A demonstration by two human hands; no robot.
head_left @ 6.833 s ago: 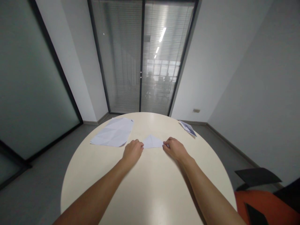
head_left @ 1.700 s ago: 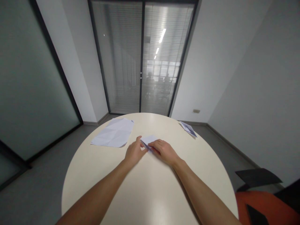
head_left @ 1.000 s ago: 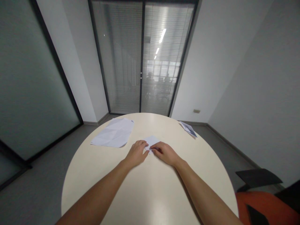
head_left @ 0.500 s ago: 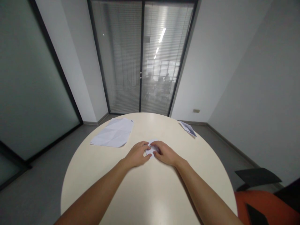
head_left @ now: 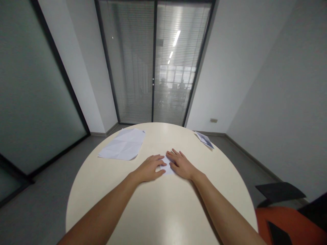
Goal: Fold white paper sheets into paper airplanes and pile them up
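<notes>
A small folded white paper (head_left: 166, 166) lies on the round cream table (head_left: 153, 211), mostly covered by both hands. My left hand (head_left: 150, 167) rests on its left side with the fingers stretched out and pressing down. My right hand (head_left: 181, 164) lies flat over its right side, fingers spread and pointing away from me. Only a narrow strip of the paper shows between the two hands.
A creased, unfolded white sheet (head_left: 124, 145) lies at the table's far left. A folded paper piece (head_left: 204, 139) sits at the far right edge. An orange and black chair (head_left: 288, 217) stands at the lower right. Glass doors with blinds (head_left: 155, 61) are behind the table.
The paper went from a wide triangle held at its two ends to a small folded piece. My hands came together over it, and my right hand has now flattened out on top.
</notes>
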